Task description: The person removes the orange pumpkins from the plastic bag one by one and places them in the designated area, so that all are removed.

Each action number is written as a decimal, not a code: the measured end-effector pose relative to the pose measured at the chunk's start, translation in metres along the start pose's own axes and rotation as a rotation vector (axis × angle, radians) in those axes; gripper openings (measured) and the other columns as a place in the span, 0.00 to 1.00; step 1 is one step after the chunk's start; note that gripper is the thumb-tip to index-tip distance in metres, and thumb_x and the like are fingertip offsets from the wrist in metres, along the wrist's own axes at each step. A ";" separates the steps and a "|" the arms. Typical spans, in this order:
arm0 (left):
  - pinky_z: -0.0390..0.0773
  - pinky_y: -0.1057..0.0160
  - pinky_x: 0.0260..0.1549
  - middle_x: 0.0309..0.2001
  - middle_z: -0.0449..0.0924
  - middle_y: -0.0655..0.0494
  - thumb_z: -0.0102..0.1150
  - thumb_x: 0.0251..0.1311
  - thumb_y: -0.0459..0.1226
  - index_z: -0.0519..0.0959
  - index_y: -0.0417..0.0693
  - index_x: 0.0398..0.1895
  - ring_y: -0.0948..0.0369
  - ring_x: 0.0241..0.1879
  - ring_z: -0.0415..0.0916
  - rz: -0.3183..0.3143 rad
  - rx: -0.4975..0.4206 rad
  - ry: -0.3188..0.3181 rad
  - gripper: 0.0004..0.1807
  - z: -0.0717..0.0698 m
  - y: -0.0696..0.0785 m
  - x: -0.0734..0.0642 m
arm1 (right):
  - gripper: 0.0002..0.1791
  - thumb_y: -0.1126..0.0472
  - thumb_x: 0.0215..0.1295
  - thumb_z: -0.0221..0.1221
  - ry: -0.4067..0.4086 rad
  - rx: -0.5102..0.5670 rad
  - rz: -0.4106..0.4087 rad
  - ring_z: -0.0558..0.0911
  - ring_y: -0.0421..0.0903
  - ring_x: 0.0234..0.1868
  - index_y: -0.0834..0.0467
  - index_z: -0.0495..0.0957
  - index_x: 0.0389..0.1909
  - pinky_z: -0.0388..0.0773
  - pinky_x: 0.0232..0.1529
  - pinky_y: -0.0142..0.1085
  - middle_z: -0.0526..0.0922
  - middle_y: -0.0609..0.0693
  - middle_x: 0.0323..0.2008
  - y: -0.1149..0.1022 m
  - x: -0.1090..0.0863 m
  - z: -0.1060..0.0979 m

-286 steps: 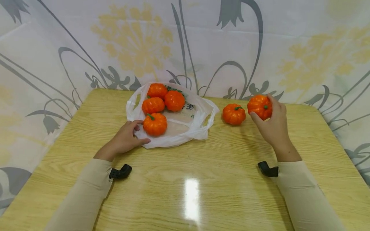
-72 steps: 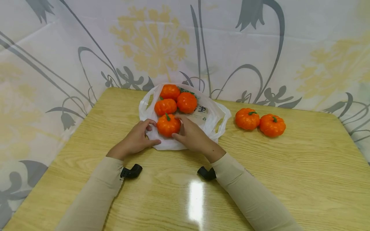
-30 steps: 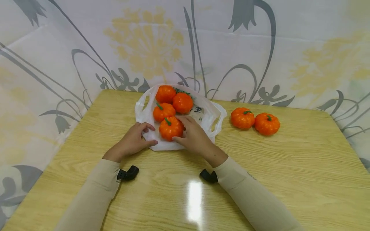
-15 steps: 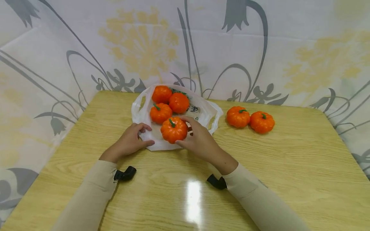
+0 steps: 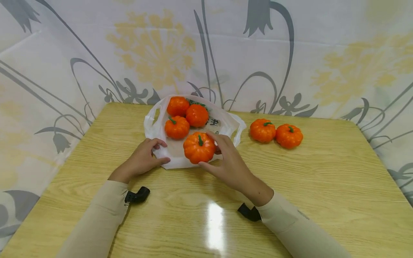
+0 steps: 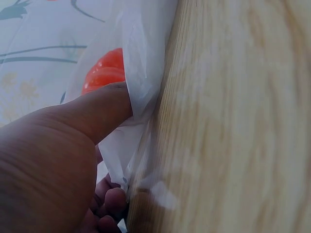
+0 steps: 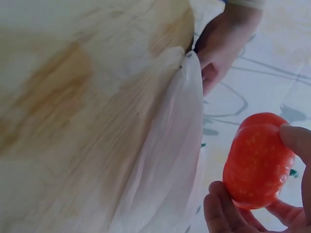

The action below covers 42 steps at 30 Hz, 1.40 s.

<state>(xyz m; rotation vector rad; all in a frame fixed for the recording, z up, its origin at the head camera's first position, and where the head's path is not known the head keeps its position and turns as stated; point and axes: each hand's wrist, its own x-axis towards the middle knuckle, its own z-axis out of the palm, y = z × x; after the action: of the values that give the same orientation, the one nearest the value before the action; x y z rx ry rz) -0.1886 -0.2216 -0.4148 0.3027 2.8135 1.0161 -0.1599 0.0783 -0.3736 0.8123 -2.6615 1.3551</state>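
Observation:
My right hand (image 5: 230, 163) grips a small orange pumpkin (image 5: 199, 147) with a green stem, thumb on its near side and fingers round its right side. In the right wrist view that pumpkin (image 7: 258, 160) is up off the table, above the white plastic bag (image 7: 167, 141). The bag (image 5: 180, 161) lies with its mouth spread, and three more pumpkins (image 5: 177, 127) sit inside at the back left. My left hand (image 5: 140, 159) holds the bag's near left edge. In the left wrist view its thumb (image 6: 104, 107) reaches into the bag's opening while the other fingers curl beneath.
Two more pumpkins (image 5: 262, 130) (image 5: 289, 136) sit side by side on the wooden table (image 5: 290, 186), right of the bag. Behind the table's back edge hangs a flower-patterned cloth (image 5: 232, 57). A black wrist mount (image 5: 138, 195) sticks out from each sleeve.
Earlier my right hand held a pumpkin at the table's right, which now rests there. It then gripped the front pumpkin in the bag and raised it toward me; another in the bag tipped stem-up.

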 end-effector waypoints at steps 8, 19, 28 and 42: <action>0.67 0.61 0.38 0.47 0.70 0.43 0.72 0.57 0.46 0.76 0.46 0.54 0.54 0.37 0.65 -0.002 0.004 0.003 0.25 0.000 0.000 0.000 | 0.47 0.54 0.56 0.74 0.033 -0.039 0.026 0.77 0.51 0.56 0.55 0.61 0.74 0.79 0.56 0.44 0.67 0.57 0.61 0.003 -0.011 -0.011; 0.67 0.60 0.38 0.47 0.70 0.42 0.72 0.57 0.46 0.76 0.45 0.54 0.53 0.38 0.66 0.008 0.006 -0.006 0.26 0.000 -0.001 0.000 | 0.44 0.58 0.58 0.72 0.049 0.020 -0.003 0.74 0.50 0.60 0.56 0.61 0.73 0.79 0.56 0.42 0.67 0.57 0.64 0.007 -0.020 -0.020; 0.66 0.61 0.38 0.47 0.70 0.43 0.72 0.57 0.46 0.76 0.46 0.55 0.54 0.37 0.65 0.011 0.007 0.003 0.25 0.000 0.000 0.000 | 0.44 0.58 0.59 0.72 0.052 -0.010 -0.012 0.78 0.53 0.58 0.59 0.61 0.73 0.79 0.56 0.46 0.68 0.56 0.68 0.007 -0.020 -0.025; 0.67 0.60 0.39 0.48 0.70 0.42 0.72 0.57 0.46 0.76 0.46 0.55 0.53 0.40 0.66 0.008 0.002 0.001 0.25 0.000 0.001 0.000 | 0.44 0.57 0.60 0.71 0.063 -0.036 0.051 0.81 0.57 0.54 0.60 0.59 0.73 0.79 0.56 0.52 0.67 0.58 0.70 0.016 -0.017 -0.036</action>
<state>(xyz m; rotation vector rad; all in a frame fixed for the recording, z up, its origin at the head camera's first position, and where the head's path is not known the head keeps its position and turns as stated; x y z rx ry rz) -0.1886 -0.2213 -0.4143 0.3138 2.8162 1.0153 -0.1599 0.1210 -0.3682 0.6911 -2.6678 1.3170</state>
